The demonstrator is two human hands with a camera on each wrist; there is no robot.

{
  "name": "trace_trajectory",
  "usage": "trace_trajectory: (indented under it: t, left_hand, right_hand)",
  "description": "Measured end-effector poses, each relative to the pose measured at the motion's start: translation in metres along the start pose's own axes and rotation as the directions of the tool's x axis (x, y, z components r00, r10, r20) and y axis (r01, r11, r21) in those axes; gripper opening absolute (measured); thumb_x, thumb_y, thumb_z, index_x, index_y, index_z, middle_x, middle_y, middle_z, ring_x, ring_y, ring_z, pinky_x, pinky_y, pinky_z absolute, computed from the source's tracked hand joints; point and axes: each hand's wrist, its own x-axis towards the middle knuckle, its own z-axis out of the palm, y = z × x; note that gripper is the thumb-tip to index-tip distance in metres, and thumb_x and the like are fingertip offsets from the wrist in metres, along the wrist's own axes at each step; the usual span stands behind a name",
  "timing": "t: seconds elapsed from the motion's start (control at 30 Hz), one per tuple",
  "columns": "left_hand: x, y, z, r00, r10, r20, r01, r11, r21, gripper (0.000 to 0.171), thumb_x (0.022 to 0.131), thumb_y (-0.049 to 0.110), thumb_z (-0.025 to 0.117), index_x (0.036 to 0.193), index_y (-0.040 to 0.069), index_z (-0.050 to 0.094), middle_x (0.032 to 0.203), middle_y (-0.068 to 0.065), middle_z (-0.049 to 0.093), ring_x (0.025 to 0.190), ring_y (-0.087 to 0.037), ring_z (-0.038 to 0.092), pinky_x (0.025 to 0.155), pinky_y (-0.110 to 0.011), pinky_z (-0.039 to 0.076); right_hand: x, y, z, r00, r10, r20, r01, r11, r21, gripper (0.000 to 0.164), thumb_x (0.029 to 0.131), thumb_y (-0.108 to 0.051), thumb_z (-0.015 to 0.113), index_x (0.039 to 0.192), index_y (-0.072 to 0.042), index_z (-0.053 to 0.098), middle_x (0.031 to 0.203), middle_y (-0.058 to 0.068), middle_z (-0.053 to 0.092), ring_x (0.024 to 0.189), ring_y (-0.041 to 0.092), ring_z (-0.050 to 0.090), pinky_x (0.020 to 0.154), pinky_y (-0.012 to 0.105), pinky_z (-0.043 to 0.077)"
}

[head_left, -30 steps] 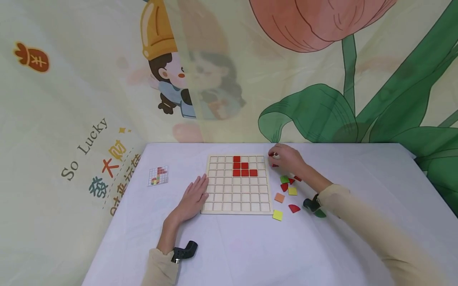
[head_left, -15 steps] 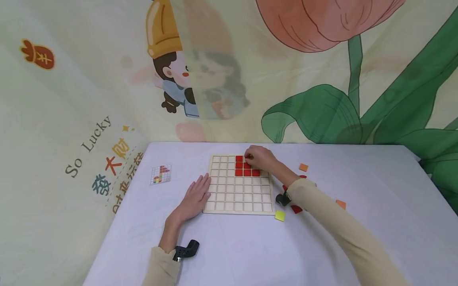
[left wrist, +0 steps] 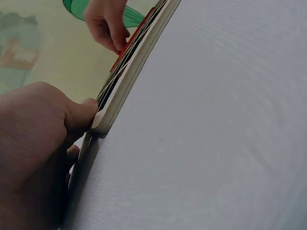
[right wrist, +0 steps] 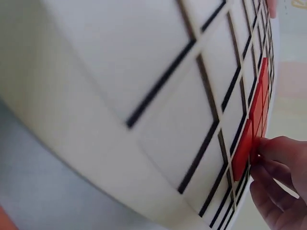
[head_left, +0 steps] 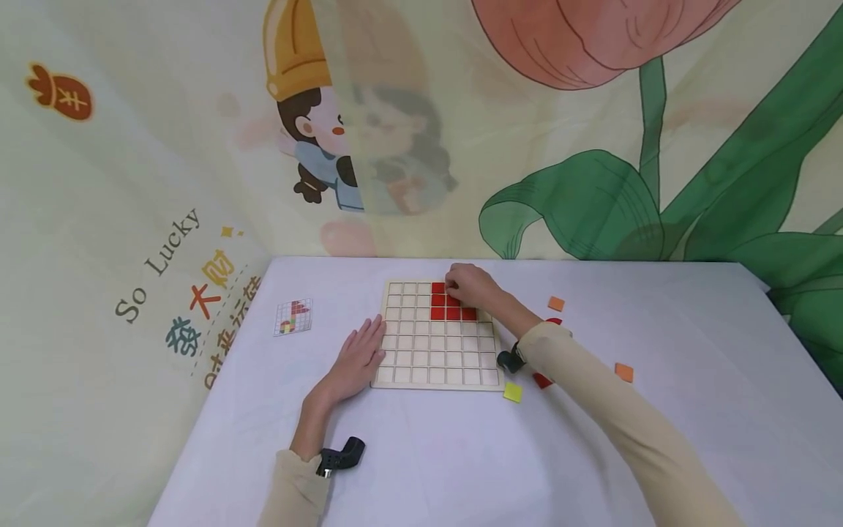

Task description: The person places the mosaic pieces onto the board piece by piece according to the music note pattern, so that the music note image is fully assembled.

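Observation:
My right hand (head_left: pixel 473 287) is over the back of a wooden grid board (head_left: pixel 418 340), pinching a small red tile at a cell beside the rearmost red square. That tile is mostly hidden by my fingers; its shape cannot be told. In the right wrist view, thumb and fingertips meet next to red tiles (right wrist: pixel 242 152) in the cells. Several red square tiles (head_left: pixel 437 313) fill a stepped patch near the back middle. My left hand (head_left: pixel 352 361) lies with straight fingers along the board's left edge, its thumb touching the board's side (left wrist: pixel 127 81) in the left wrist view.
A small printed pattern card (head_left: pixel 293 317) lies left of the board. Loose on the right are a yellow square (head_left: pixel 513 392), orange tiles (head_left: pixel 623 372) and red pieces (head_left: pixel 543 380); my right sleeve (head_left: pixel 593 380) covers part of that area. A patterned cloth hangs behind the table.
My right hand has come left from the loose pieces with a red piece to the board's back row, staying there over the last half second. My left hand has kept its place.

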Motion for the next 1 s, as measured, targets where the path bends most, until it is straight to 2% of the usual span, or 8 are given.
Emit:
trace_trajectory:
  t: [0.17, 0.3, 0.4, 0.5, 0.6, 0.8, 0.9, 1.0]
  left_hand:
    - [0.000, 0.000, 0.002, 1.000, 0.001, -0.007, -0.001, 1.000, -0.002, 0.057, 0.104, 0.020, 0.037, 0.154, 0.003, 0.018, 0.164, -0.011, 0.011, 0.153, -0.032, 0.004, 0.123, -0.053, 0.003]
    - [-0.001, 0.000, 0.003, 1.000, 0.003, -0.015, -0.003, 1.000, 0.006, 0.056, 0.104, 0.020, 0.037, 0.154, 0.003, 0.019, 0.164, -0.011, 0.012, 0.153, -0.032, 0.005, 0.123, -0.053, 0.004]
    - [-0.001, 0.000, 0.002, 1.000, -0.001, -0.020, 0.001, 1.000, 0.009, 0.056, 0.103, 0.020, 0.037, 0.154, 0.003, 0.019, 0.164, -0.011, 0.012, 0.153, -0.031, 0.006, 0.123, -0.052, 0.005]
    - [-0.001, 0.000, 0.002, 1.000, -0.004, -0.023, 0.004, 1.000, 0.002, 0.057, 0.103, 0.020, 0.038, 0.154, 0.003, 0.019, 0.164, -0.011, 0.012, 0.153, -0.031, 0.006, 0.123, -0.052, 0.004]
    - [-0.001, -0.001, 0.002, 1.000, -0.010, -0.011, 0.010, 1.000, -0.003, 0.057, 0.103, 0.021, 0.038, 0.154, 0.004, 0.019, 0.165, -0.010, 0.012, 0.153, -0.030, 0.005, 0.123, -0.052, 0.004]
    - [-0.002, -0.001, 0.003, 0.999, -0.029, 0.023, 0.029, 0.999, 0.016, 0.058, 0.104, 0.023, 0.036, 0.155, 0.005, 0.016, 0.165, -0.009, 0.008, 0.154, -0.029, 0.002, 0.124, -0.051, 0.002]
    - [-0.002, 0.000, 0.001, 1.000, -0.025, 0.011, 0.025, 1.000, 0.001, 0.058, 0.104, 0.022, 0.037, 0.155, 0.005, 0.017, 0.165, -0.010, 0.010, 0.154, -0.030, 0.003, 0.124, -0.051, 0.003]
    - [-0.001, 0.000, 0.000, 1.000, -0.011, -0.001, 0.011, 1.000, -0.004, 0.057, 0.103, 0.021, 0.037, 0.154, 0.003, 0.018, 0.165, -0.011, 0.011, 0.153, -0.031, 0.004, 0.123, -0.052, 0.003]
  right_hand:
    - [-0.001, -0.001, -0.004, 1.000, 0.002, 0.031, -0.002, 1.000, 0.010, 0.015, 0.096, -0.012, 0.058, 0.090, -0.008, 0.071, 0.095, 0.006, 0.064, 0.084, 0.019, 0.056, 0.079, 0.032, 0.052]
    - [-0.006, -0.001, -0.009, 0.998, 0.000, 0.058, -0.003, 0.999, 0.050, 0.020, 0.096, -0.008, 0.055, 0.105, -0.006, 0.072, 0.108, 0.009, 0.067, 0.097, 0.022, 0.061, 0.091, 0.035, 0.054]
    - [-0.012, 0.002, -0.013, 0.998, -0.038, 0.042, 0.035, 0.996, 0.082, 0.026, 0.097, -0.004, 0.052, 0.117, -0.003, 0.069, 0.116, 0.013, 0.067, 0.106, 0.025, 0.062, 0.094, 0.038, 0.053]
    - [-0.026, 0.006, -0.017, 0.998, -0.064, 0.017, 0.062, 0.994, 0.087, 0.028, 0.096, -0.004, 0.054, 0.121, -0.003, 0.067, 0.120, 0.014, 0.067, 0.110, 0.027, 0.063, 0.093, 0.038, 0.054]
    - [-0.052, 0.011, -0.016, 0.998, -0.060, -0.005, 0.060, 0.991, 0.117, 0.028, 0.096, -0.006, 0.056, 0.121, -0.003, 0.066, 0.119, 0.013, 0.067, 0.109, 0.026, 0.063, 0.091, 0.038, 0.055]
    - [-0.125, 0.007, -0.007, 0.998, -0.060, 0.021, 0.052, 0.955, 0.291, 0.030, 0.092, -0.009, 0.063, 0.121, -0.004, 0.065, 0.115, 0.009, 0.068, 0.096, 0.018, 0.060, 0.081, 0.028, 0.055]
    - [-0.155, 0.003, -0.003, 0.997, -0.068, 0.042, 0.054, 0.962, 0.268, 0.030, 0.090, -0.012, 0.066, 0.119, -0.008, 0.067, 0.109, 0.002, 0.069, 0.088, 0.012, 0.057, 0.075, 0.022, 0.053]
    - [-0.178, 0.004, 0.002, 0.997, -0.066, 0.026, 0.060, 0.978, 0.200, 0.028, 0.089, -0.013, 0.068, 0.116, -0.012, 0.069, 0.104, -0.003, 0.069, 0.085, 0.007, 0.055, 0.074, 0.020, 0.053]
